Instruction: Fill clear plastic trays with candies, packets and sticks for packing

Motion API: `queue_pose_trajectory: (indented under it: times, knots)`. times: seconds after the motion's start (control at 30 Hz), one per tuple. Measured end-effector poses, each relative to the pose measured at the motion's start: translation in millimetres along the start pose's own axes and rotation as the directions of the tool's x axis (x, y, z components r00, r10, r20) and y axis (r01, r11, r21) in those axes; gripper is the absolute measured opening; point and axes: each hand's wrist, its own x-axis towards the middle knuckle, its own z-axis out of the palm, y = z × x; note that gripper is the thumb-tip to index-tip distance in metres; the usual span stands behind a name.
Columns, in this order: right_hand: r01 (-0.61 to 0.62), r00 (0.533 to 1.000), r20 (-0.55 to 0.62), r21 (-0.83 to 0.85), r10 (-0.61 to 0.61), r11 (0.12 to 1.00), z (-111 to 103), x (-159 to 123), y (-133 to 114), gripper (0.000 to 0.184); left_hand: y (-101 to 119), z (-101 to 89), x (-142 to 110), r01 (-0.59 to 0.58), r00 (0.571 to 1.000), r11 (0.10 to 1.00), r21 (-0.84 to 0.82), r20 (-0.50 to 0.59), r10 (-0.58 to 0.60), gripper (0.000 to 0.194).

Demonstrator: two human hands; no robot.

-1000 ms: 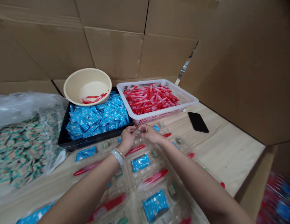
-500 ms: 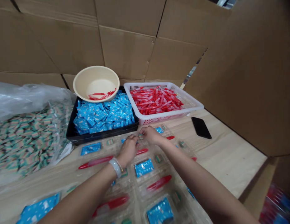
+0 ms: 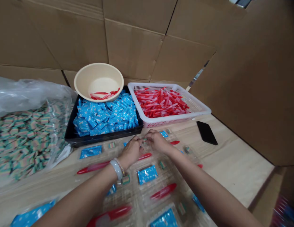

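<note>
My left hand, with a pale bangle at its wrist, bends its fingers over a clear plastic tray. Close beside it, my right hand has its fingertips pinched at a small striped block with green edges. The fingertips of both hands nearly meet there; what my left fingers hold is hidden. Around my hands, the clear trays hold blue packets, red pens and similar striped blocks, each in its own compartment.
Behind the trays stand a black box of blue packets, a cream bowl with a few red pens, and a white basket full of red pens. A plastic bag of striped blocks lies left. A black phone lies right. Cardboard walls the back.
The view has shifted slightly. Both hands stay at the same tray spot, their fingertips a little closer together around the small striped block.
</note>
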Motion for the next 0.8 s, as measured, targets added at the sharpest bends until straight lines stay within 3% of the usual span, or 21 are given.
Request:
queue_pose_trajectory:
  times: [0.17, 0.3, 0.4, 0.53, 0.67, 0.8]
  knots:
    - [0.086, 0.996, 0.030, -0.117, -0.083, 0.989, 0.3, 0.2, -1.2, 0.019, -2.5, -2.1, 1.6, -0.009, 1.000, 0.999, -0.041, -0.008, 0.009, 0.040]
    - [-0.033, 0.997, -0.072, -0.090, 0.027, 0.995, -2.0, -4.5, -0.2, 0.017, -5.6, -0.8, 2.4, -0.030, 1.000, 0.998, -0.059, -0.003, 0.030, 0.039]
    - [-0.062, 0.997, -0.038, -0.045, 0.061, 0.997, -1.0, -8.3, -2.3, 0.017, -4.3, -1.0, 3.2, -0.036, 0.999, 0.999, -0.041, 0.026, 0.037, 0.035]
    - [-0.107, 0.994, -0.014, -0.163, 0.106, 0.981, 4.2, -11.0, -12.5, 0.019, 2.1, -4.4, 3.1, -0.039, 0.997, 0.998, 0.058, 0.071, 0.035, 0.029]
    - [-0.206, 0.977, -0.104, -0.216, 0.187, 0.955, 7.1, -15.8, -18.3, 0.019, 2.3, -4.2, 1.5, -0.071, 0.996, 0.994, 0.082, 0.056, 0.066, 0.028]
    - [-0.179, 0.982, -0.094, -0.206, 0.162, 0.962, 9.2, -18.4, -17.0, 0.020, -2.9, -1.3, 1.9, -0.093, 0.995, 0.991, 0.092, 0.035, 0.091, 0.027]
